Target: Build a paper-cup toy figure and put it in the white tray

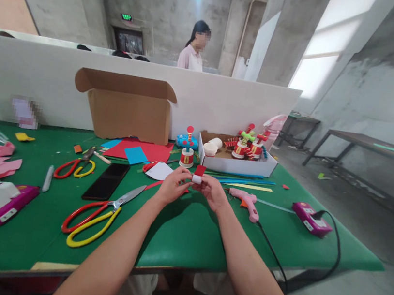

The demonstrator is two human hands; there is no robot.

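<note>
Concrete walls (157,10) and a white partition (217,106) back a green-topped bench (183,243), where a person's left hand (175,183) and right hand (214,192) meet over the work. Fingertips of both pinch a small red-and-white piece (197,178) between them, its red part uppermost, held above the bench. Just beyond the hands stands a red-topped figure (186,158) on a white base; farther off to their right, a shallow box (238,167) holds similar figures and white round pieces. Nearer at right lies a pink glue gun (244,198), with a purple power block (311,219) past it. Just left of the hands rests a white paper piece (159,171); farther left are large red-and-yellow-handled scissors (115,204) and a black phone (107,182). Beyond the partition, well apart from the hands, appears another person (190,59) in a pale shirt.
</note>
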